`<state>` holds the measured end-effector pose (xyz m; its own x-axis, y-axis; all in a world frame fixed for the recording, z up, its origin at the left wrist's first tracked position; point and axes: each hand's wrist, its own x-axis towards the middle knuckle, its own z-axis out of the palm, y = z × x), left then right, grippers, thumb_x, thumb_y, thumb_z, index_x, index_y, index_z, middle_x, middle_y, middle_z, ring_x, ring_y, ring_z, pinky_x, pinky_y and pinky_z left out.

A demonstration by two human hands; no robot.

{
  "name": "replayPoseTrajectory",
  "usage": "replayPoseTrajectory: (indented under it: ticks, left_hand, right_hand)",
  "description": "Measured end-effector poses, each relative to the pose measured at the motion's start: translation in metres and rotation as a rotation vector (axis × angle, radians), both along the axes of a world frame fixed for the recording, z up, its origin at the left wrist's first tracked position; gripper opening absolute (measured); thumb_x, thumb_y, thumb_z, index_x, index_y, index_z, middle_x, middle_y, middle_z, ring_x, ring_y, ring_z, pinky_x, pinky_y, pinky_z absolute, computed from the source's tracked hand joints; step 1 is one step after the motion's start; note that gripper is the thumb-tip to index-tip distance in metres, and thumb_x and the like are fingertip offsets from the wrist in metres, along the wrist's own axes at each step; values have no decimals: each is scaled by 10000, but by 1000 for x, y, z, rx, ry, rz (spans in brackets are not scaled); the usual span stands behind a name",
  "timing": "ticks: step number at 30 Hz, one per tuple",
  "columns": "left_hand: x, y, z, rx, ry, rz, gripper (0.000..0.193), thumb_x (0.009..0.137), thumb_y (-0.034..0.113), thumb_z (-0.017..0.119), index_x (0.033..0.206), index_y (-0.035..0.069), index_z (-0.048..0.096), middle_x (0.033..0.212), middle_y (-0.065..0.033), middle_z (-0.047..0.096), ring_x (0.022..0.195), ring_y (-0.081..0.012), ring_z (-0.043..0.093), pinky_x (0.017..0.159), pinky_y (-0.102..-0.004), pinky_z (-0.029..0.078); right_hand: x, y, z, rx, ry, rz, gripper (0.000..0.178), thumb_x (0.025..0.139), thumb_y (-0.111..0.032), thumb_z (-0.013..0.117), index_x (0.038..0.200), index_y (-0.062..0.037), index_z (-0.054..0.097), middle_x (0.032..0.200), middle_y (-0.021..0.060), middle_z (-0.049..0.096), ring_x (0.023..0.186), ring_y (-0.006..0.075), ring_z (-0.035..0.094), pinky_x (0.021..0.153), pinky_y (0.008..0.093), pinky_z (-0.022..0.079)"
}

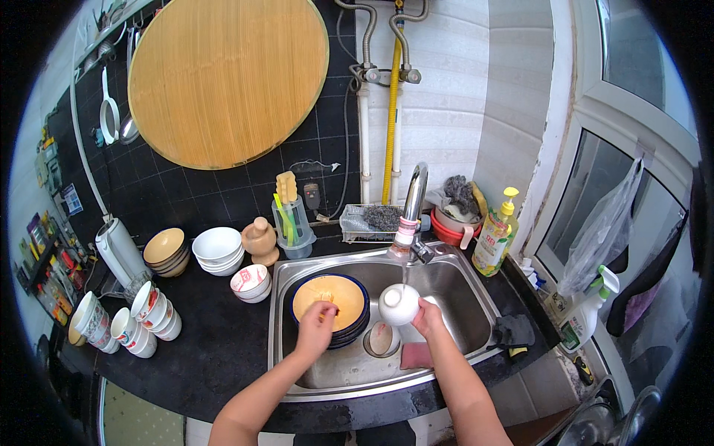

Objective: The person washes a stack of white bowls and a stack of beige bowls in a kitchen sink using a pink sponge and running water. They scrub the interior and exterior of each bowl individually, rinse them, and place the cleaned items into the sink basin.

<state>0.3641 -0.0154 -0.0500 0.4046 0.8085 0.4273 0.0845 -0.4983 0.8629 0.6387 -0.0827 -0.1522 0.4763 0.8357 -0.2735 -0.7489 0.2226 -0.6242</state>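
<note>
My right hand (pixel 428 318) grips a small white bowl (pixel 399 305), its foot ring facing up, under water running from the chrome faucet (pixel 415 201). Over a stack of dark-rimmed bowls with a yellow inside (pixel 309 296), my left hand (pixel 318 323) has its fingers drawn together. What they hold, if anything, is hidden. A small pale orange patch shows in the top bowl beside the fingertips. Between the hands, another small bowl (pixel 382 340) lies in the steel sink (pixel 468 327), and a reddish sponge (pixel 416 355) rests near the front wall.
Stacked cups (pixel 134 332), white bowls (pixel 218 249) and yellow-lined bowls (pixel 165 249) stand on the left counter, near a wooden mortar (pixel 259 241). Behind the sink sits a wire rack (pixel 379 221). A yellow-pump soap bottle (pixel 494 234) and a spray bottle (pixel 587 312) stand right.
</note>
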Motion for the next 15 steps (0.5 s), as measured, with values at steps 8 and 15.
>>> replayPoseTrajectory:
  ticks: [8, 15]
  left_hand:
    - [73, -38, -50, -444, 161, -335, 469, 904, 320, 490, 1188, -51, 452, 1058, -142, 595, 973, -161, 578, 805, -277, 454]
    - [134, -24, -46, -989, -364, -361, 423, 883, 272, 539, 1187, 8, 409, 1151, -115, 523, 1043, -201, 527, 830, -341, 453]
  right_hand:
    - [-6, -5, 23, 110, 200, -42, 362, 946, -169, 273, 1186, 68, 405, 1221, 199, 487, 1139, 309, 474, 986, 438, 364]
    - [1, -8, 15, 143, 219, -15, 390, 909, -189, 264, 1140, 50, 470, 1174, 188, 526, 1095, 307, 507, 962, 418, 391]
